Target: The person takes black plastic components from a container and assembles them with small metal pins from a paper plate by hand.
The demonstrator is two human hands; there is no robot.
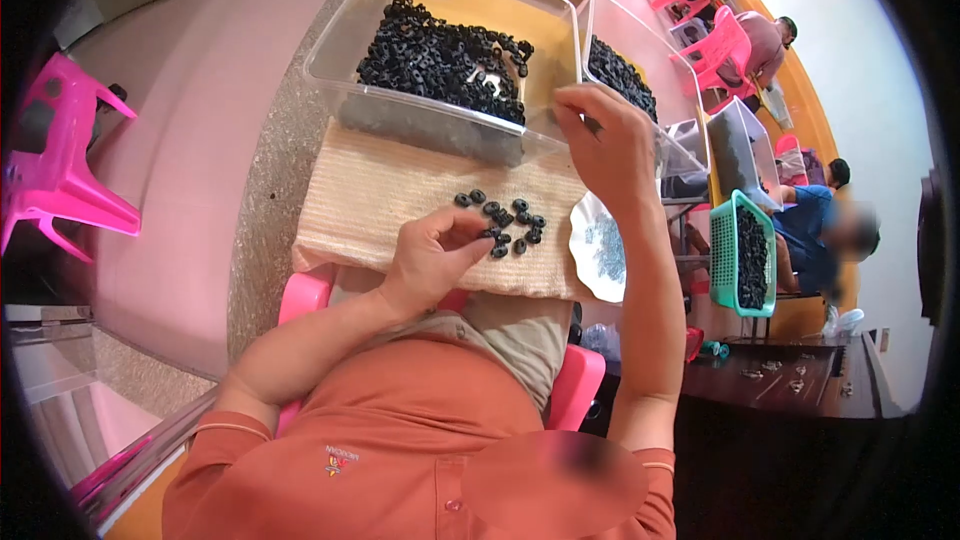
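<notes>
— What lies before us, taking the biggest first?

— We have the cloth-covered table [370, 195], with a large clear tub [425, 130] at its far edge, deep in a black heap [435, 55]; a second clear tub [682, 147] stands beyond the far right corner

— And at the right edge?

— A white plate [578, 248] with a scalloped rim, partly behind our forearm

— How do our hands stand?

— Our right hand [610, 130] hangs above the far right corner, fingers curled in and narrow; we cannot tell whether they hold anything. Our left hand [430, 255] is low near the middle of the near edge, thumb and forefinger almost together at a small part; we cannot tell whether they grip it or only touch it

— Where are the loose ones?

— The black ring pieces [521, 206] lie scattered right of the table's middle, just beyond our left fingertips

— How do we handle them well?

— We judge it best to pinch one by its outer rim, leave its hole uncovered, and keep our wrist low so that neighbours don't roll

— And the smallest things?

— Pale bits [605, 245] in the plate, so let's keep our sleeve and elbow off its rim
</notes>
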